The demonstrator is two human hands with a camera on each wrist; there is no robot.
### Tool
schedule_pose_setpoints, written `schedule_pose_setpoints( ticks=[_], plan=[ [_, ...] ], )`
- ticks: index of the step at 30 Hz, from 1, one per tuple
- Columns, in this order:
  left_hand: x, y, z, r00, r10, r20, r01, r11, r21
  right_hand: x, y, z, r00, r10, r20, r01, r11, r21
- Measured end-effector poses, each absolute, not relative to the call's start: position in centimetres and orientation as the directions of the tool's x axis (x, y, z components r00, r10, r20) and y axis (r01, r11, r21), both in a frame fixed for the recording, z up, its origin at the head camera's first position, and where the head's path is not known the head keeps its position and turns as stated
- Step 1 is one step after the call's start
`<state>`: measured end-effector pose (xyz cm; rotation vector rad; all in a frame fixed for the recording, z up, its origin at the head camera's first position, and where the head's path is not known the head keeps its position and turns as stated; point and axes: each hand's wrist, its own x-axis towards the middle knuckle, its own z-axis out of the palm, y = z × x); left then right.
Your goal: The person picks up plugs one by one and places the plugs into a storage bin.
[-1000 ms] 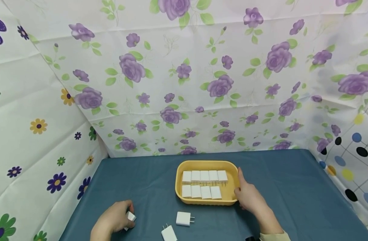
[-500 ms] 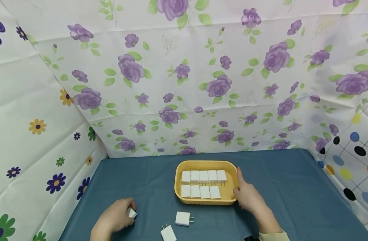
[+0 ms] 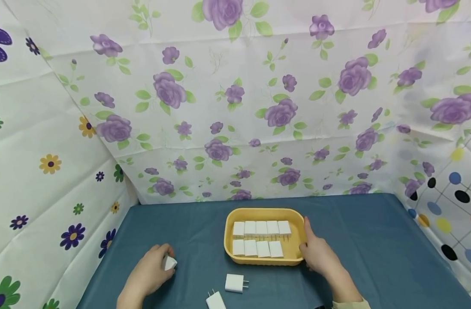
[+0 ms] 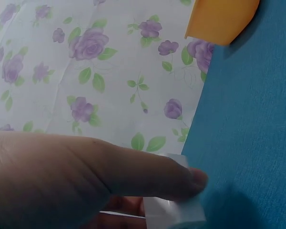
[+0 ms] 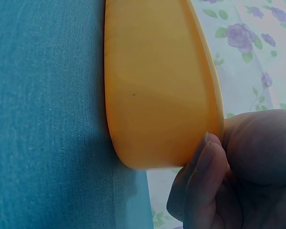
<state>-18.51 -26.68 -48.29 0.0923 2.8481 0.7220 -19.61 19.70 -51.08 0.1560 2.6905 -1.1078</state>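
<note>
My left hand [image 3: 148, 270] pinches a white charger plug [image 3: 170, 262] between thumb and fingers, at the left of the table. In the left wrist view the thumb lies across that charger plug [image 4: 174, 210], and the other fingers are mostly hidden behind it. A yellow tray [image 3: 264, 260] stands mid-table, holding two rows of white charger plugs [image 3: 261, 228]. My right hand [image 3: 321, 255] grips its right end, index finger along the rim. In the right wrist view, thumb and fingertips [image 5: 210, 155] pinch the edge of the tray [image 5: 157, 90].
Two loose charger plugs lie in front of the tray: one with prongs to the right [image 3: 234, 283], the other [image 3: 215, 300] cut by the frame's bottom edge. A blue cloth [image 3: 193, 231] covers the table. Flowered sheets [image 3: 220, 107] hang behind and at the left.
My left hand has risen slightly with the charger plug, which has turned in its fingers. The right hand and the tray stay in place.
</note>
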Motion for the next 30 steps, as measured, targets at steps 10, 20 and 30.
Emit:
schedule_pose_setpoints(
  ticks=[10, 20, 30],
  plan=[
    [-18.7, -25.6, -47.9, -0.997, 0.07, -0.021, 0.049, 0.854, 0.517, -19.5, 19.7, -51.4, -0.972, 0.018, -0.233, 0.177, 0.708, -0.683],
    [-18.4, -25.0, -47.6, -0.997, 0.045, 0.07, 0.076, 0.84, 0.537, -19.7, 19.8, -51.5, -0.969, 0.015, -0.247, 0.184, 0.71, -0.679],
    [-18.1, -23.8, -46.7, -0.998, 0.035, 0.061, 0.067, 0.739, 0.671, -19.4, 19.8, -51.4, -0.972, 0.023, -0.233, 0.182, 0.704, -0.687]
  ],
)
